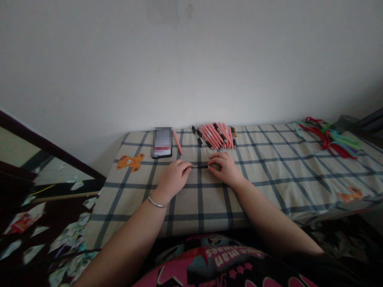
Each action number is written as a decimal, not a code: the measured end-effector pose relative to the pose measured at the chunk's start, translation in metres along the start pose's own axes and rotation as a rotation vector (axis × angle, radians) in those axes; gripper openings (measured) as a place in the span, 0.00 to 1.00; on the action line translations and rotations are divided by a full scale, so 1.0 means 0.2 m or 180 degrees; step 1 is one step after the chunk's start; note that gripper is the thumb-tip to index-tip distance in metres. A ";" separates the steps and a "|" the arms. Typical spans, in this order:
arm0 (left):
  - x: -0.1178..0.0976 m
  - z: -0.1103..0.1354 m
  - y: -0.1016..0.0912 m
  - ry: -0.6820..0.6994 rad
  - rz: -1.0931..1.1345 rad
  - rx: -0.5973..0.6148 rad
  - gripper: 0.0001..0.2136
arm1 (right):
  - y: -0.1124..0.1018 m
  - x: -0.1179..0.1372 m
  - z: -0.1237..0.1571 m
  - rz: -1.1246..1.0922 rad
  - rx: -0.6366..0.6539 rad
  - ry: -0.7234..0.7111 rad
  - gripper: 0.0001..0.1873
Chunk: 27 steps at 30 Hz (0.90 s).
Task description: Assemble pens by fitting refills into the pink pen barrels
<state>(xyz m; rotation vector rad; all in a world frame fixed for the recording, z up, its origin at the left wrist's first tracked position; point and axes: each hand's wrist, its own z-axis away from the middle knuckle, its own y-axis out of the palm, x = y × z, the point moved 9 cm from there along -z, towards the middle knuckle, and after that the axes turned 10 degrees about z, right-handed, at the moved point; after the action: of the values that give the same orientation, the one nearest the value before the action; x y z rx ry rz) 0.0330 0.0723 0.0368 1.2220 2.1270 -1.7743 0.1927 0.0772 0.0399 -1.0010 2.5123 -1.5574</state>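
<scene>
Between my two hands lies a slim dark pen (201, 166), held level just over the checked tablecloth. My left hand (173, 177), with a silver bangle at the wrist, pinches its left end between thumb and fingertips. At the other end, the fingers of my right hand (226, 169) close on the black part. Beyond my right hand is a pile of pink and black pens (212, 135). A single pink pen (178, 142) lies apart, beyond my left hand and beside a phone (162, 143) with a blurred screen.
The checked tablecloth (269, 171) covers a table set against a pale wall (191, 71). Red, green and blue ribbon-like strips (332, 139) lie at the far right. Paper scraps (72, 235) litter the floor at left. A bear figure (131, 162) decorates the cloth.
</scene>
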 end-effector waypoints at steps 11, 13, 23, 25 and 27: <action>0.01 0.00 0.01 -0.0010 -0.0006 0.0010 0.09 | -0.01 0.00 0.00 -0.0025 -0.0070 -0.0035 0.05; 0.01 0.00 0.01 -0.0002 -0.0019 0.0014 0.09 | -0.01 0.00 0.00 -0.0032 -0.0081 -0.0060 0.06; 0.01 0.00 0.01 -0.0042 -0.0007 0.0027 0.09 | 0.02 0.00 0.01 0.0152 0.0002 -0.0058 0.07; 0.01 0.00 0.01 -0.0055 -0.0005 0.0036 0.10 | 0.03 0.00 0.01 0.0152 0.0043 -0.0067 0.08; 0.02 0.00 0.01 -0.0052 -0.0003 0.0019 0.10 | 0.03 0.00 0.01 0.0151 0.0042 -0.0071 0.09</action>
<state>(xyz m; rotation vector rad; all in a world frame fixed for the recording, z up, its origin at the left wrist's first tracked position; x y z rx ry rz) 0.0324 0.0742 0.0335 1.2038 2.1151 -1.7862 0.1910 0.0782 0.0341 -0.9446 2.4884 -1.5393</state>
